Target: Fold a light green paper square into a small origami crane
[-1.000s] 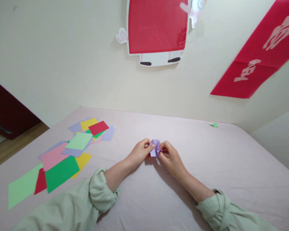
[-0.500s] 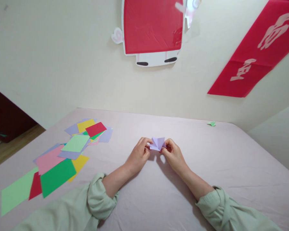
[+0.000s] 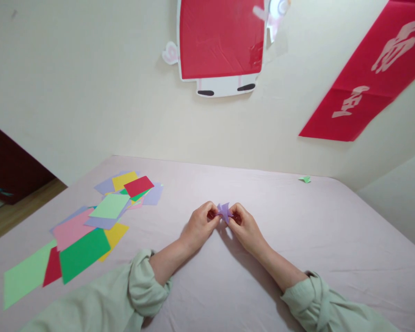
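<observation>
A small folded lilac paper piece is pinched between both my hands above the pale pink cloth surface. My left hand grips its left side with fingers curled. My right hand pinches its right side, fingers closed too. The paper shows pointed flaps sticking up between my fingertips. Both sleeves are pale green and pushed up at the forearm.
A scatter of coloured paper squares in green, pink, yellow, red and lilac lies at the left. A small green folded piece sits at the far edge by the wall. Red decorations hang on the wall.
The lilac paper, spread wider half a second ago, is now squeezed narrower between my fingertips. Both hands have stayed in about the same place.
</observation>
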Motion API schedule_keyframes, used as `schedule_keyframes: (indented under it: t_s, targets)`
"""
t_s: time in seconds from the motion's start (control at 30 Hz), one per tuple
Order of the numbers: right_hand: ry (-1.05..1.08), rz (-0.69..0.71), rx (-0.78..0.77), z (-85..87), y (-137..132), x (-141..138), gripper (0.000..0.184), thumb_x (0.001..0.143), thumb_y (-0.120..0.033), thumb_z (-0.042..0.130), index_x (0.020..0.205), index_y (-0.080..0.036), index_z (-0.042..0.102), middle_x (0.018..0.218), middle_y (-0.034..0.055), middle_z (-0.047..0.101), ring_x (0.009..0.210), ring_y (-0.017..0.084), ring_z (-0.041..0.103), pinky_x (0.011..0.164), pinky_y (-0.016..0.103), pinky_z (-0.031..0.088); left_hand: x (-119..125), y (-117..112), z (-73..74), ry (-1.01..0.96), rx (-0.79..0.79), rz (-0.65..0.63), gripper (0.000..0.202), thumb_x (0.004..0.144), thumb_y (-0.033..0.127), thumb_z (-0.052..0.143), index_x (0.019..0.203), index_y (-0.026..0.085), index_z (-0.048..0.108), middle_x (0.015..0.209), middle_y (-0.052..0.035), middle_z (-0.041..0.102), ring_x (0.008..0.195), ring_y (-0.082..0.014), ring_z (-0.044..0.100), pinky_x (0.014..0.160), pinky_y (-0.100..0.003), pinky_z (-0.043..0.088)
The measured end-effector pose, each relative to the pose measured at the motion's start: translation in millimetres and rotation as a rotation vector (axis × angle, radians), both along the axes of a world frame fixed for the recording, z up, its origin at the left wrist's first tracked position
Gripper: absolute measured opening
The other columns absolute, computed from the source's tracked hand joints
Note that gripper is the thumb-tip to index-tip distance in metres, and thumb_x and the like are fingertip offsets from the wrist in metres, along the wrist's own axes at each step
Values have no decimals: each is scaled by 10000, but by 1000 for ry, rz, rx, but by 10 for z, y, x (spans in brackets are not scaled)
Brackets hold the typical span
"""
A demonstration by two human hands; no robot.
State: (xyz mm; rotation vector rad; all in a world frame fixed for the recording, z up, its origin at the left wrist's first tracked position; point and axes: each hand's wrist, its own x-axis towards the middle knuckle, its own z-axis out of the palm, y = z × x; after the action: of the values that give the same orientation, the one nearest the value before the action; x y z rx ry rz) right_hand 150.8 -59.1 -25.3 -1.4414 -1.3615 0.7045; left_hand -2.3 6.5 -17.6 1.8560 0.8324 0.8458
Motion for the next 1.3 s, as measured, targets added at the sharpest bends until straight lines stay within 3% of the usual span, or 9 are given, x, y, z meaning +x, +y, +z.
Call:
schedule_keyframes:
  t_s: [0.2,0.3,0.4,0.7,0.83,0.93,1.1,1.3]
  targets:
    - [-2,8,-7,31,-6,-24,164,875,-333,541,778,-214,485,707,-24,517,650,148,490,608,259,395,51,-59,-44,-138,-179,39,229,804,196,585,1004,212,475,860,1,622,791,-146,610,731,-262,472]
    - [-26,-4,-4,15,-11,-20,150,875,-326,539,787,-214,492,700,-24,523,642,148,498,599,259,396,69,-57,-58,-135,-236,18,140,800,198,581,923,195,514,848,-10,626,791,-144,603,722,-252,475]
    - [-47,-17,-1,5,-17,-24,104,862,-285,545,803,-213,498,708,-22,535,642,148,506,597,260,404,66,-47,-59,-93,-205,-2,40,798,197,560,792,188,521,791,6,593,756,-131,565,700,-235,457]
    - [-88,41,-24,86,-41,-76,55,880,-227,496,885,-210,548,801,-3,603,732,166,560,679,281,434,36,-57,-50,-7,-47,47,105,785,175,541,731,199,453,721,38,513,694,-122,489,683,-236,400]
    - [-153,28,-20,89,-41,-66,83,888,-221,480,859,-206,555,780,-3,600,708,165,544,661,281,417,31,-71,-33,-26,-65,21,50,795,169,544,832,201,532,799,21,597,730,-129,547,709,-238,423]
    - [-176,15,-10,89,-43,-59,71,887,-220,485,863,-207,550,795,-1,602,721,167,546,677,285,415,22,-73,-13,-52,-64,-47,130,832,175,522,938,206,591,897,-11,643,804,-143,593,764,-246,453]
    - [-171,18,-10,111,-59,-71,83,893,-237,493,821,-213,527,747,-11,574,678,158,531,642,273,405,0,-54,8,-30,35,-45,150,888,230,501,844,193,639,869,-30,621,846,-160,583,774,-254,455]
    - [-213,-13,-4,107,-64,-65,165,913,-282,479,761,-216,485,681,-25,521,623,149,485,597,268,374,-8,-47,28,-26,37,-22,162,890,226,506,798,187,634,828,-20,598,800,-151,570,741,-250,447]
